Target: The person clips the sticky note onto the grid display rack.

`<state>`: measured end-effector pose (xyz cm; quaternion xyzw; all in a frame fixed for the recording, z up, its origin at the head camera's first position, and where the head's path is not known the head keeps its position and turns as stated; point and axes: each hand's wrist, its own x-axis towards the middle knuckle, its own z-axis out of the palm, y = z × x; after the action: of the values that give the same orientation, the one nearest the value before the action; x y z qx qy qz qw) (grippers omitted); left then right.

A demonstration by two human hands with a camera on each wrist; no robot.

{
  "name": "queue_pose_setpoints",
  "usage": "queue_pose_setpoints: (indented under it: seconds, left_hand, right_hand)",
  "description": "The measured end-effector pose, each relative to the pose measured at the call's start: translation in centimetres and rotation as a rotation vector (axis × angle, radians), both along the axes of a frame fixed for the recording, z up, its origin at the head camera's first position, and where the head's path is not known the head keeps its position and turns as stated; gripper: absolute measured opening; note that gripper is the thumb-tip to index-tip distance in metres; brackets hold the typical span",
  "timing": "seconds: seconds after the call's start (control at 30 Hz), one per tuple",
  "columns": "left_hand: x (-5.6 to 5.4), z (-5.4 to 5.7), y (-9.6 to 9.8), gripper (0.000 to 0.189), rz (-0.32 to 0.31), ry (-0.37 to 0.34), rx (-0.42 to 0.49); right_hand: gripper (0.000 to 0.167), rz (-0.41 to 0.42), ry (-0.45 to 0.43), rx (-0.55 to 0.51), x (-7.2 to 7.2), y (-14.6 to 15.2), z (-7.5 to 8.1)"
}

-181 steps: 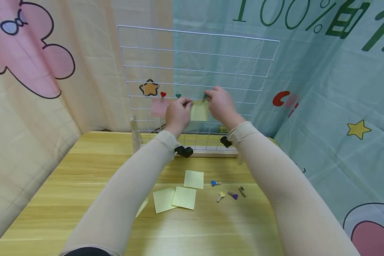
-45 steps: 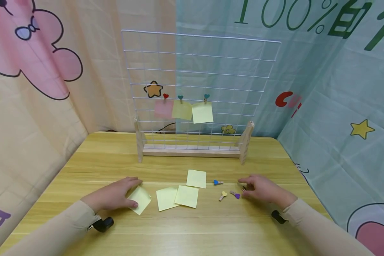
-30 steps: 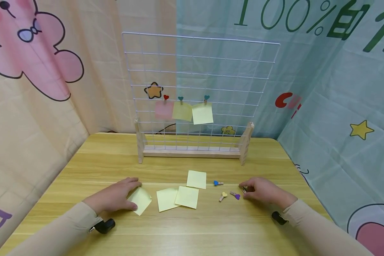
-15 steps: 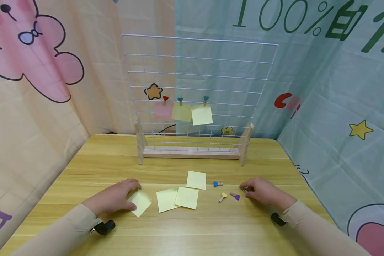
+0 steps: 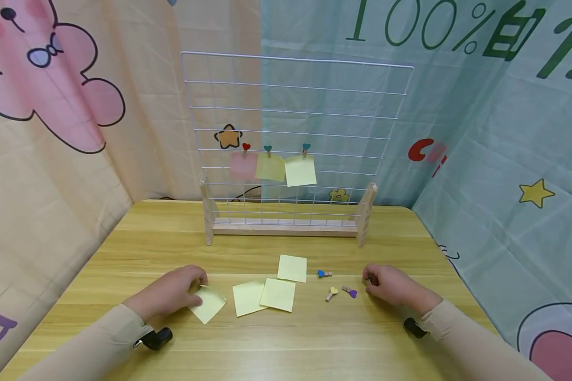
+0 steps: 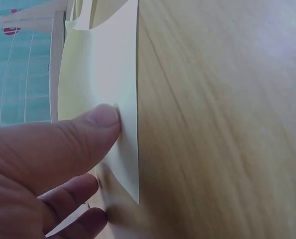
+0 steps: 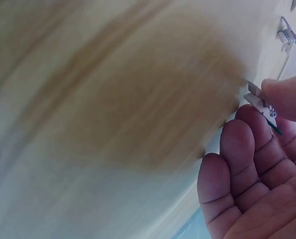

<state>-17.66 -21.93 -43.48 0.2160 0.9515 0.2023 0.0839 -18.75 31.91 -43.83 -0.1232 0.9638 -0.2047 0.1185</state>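
My left hand (image 5: 169, 290) pinches a pale yellow sticky note (image 5: 212, 305) at the left of the table. In the left wrist view the thumb lies on the curved face of that sticky note (image 6: 105, 64), with fingers behind it. My right hand (image 5: 391, 283) is low over the table at the right. Its thumb and fingers pinch a small clothespin (image 7: 261, 102), seen in the right wrist view with a green edge. Between the hands lie several yellow sticky notes (image 5: 278, 295) and three clothespins: one with a blue heart (image 5: 321, 273), one yellow (image 5: 334, 290), one purple (image 5: 352, 293).
A white wire grid (image 5: 295, 111) in a wooden stand (image 5: 286, 230) rises at the table's back. Clipped to it hang a pink note (image 5: 243, 166), a darker yellow note (image 5: 270, 168) and a pale yellow note (image 5: 301, 171). Printed curtains (image 5: 495, 159) surround the table (image 5: 276, 344).
Both hands have come down from the grid, leaving the pale note clipped there. The left hand has taken hold of a note on the table, the right a clothespin, which has moved slightly right.
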Motion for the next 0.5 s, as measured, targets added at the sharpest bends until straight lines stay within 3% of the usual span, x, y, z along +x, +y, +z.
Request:
queue_pose_setpoints:
  seconds: [0.23,0.33,0.5]
  left_hand:
    - [-0.21,-0.27,0.32,0.024,0.020,0.025,-0.002]
    - [-0.22,-0.47,0.35,0.020,0.022,0.057,-0.011]
    - [-0.30,-0.64,0.14,0.021,0.023,0.099,-0.030]
  right_hand:
    - [0.021,0.021,0.025,0.009,-0.08,0.15,-0.30]
    - [0.012,0.029,0.033,0.016,0.02,0.21,-0.35]
    - [0.012,-0.019,0.006,-0.016,0.16,0.22,-0.32]
